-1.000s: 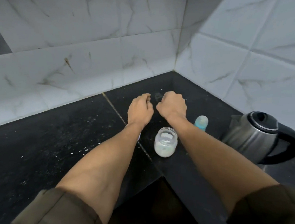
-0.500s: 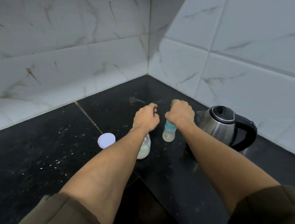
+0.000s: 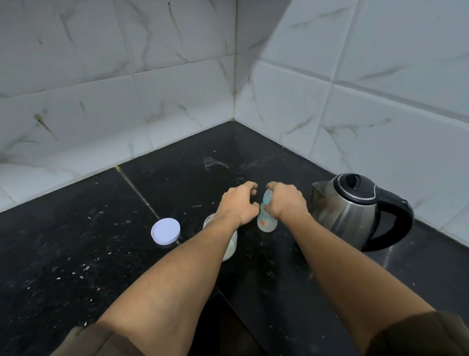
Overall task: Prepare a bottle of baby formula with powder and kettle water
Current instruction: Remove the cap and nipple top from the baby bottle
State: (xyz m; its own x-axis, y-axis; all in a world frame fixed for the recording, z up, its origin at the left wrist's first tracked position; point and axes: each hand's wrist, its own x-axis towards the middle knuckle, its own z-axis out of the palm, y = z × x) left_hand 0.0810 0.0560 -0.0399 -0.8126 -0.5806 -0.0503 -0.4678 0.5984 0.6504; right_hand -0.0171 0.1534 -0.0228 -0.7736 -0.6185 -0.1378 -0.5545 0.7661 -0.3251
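Now right hand [image 3: 285,202] grips bottle [image 3: 267,222]; kettle [image 3: 347,207] just beside.

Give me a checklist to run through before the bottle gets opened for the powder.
1. Right hand holding the baby bottle near its top: ok.
2. Left hand free to help: ok, beside the bottle with fingers curled around nothing.
3. Powder jar open: ok, its white lid lies apart on the counter.
4. Bottle cap removed: not ok, the blue top is in place.
5. Kettle within reach: ok, just right of the bottle, lid shut.
6. Water in kettle: cannot tell.
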